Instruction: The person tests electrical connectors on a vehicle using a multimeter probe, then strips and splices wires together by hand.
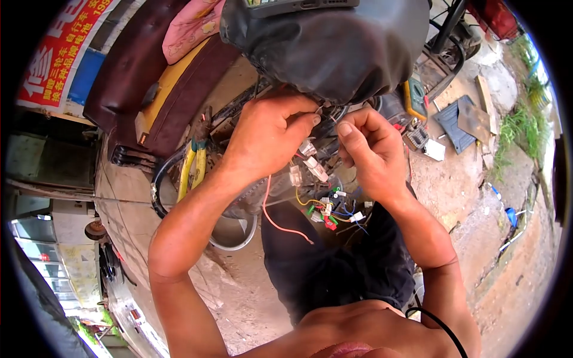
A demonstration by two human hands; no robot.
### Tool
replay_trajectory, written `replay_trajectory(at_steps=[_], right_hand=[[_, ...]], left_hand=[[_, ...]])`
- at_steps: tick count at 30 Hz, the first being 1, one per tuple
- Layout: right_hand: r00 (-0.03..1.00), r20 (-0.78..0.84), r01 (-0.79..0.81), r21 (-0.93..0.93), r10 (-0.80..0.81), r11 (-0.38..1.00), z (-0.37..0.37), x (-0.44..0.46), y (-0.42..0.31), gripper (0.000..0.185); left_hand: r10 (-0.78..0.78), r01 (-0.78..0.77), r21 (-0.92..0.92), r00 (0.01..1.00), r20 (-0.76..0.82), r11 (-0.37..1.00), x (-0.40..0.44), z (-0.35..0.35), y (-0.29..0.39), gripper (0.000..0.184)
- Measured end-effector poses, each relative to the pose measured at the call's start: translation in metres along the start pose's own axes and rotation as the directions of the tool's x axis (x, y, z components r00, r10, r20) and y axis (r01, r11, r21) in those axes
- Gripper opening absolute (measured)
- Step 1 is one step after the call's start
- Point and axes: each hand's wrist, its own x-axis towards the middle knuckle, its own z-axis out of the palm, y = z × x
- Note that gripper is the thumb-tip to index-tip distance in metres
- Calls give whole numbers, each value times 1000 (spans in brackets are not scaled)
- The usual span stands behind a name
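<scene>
My left hand (271, 131) is closed, thumb and forefinger pinching what looks like a thin wire (319, 111) under the black-covered front of a vehicle (334, 51). My right hand (375, 149) is closed in a pinch just to the right, its fingertips near the same spot. Whatever it holds is too small to make out. White plug connectors (314, 168) hang between my hands. From below my left wrist a salmon-coloured wire (276, 221) dangles with a loose end. Lower down hangs a bunch of coloured wires with small connectors (327, 207).
Yellow-handled cutters (192, 167) stand left of my left forearm. A maroon seat (185, 89) with a pink cushion (191, 30) is at upper left. To the right are a yellow-edged multimeter (415, 98), dark flat panels (459, 122) and a wooden strip (486, 104) on the ground.
</scene>
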Motion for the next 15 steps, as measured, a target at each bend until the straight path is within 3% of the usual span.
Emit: replay_trajectory(at_steps=[5,15], right_hand=[[995,-66,71,-57,-75,996,8,6,17,19],[988,-102,96,-154,-113,983,18,10,18,18]], left_hand=[[-247,259,-83,960,128,962,1,-8,10,16],[-166,190,-121,969,181,974,1,-14,1,14]])
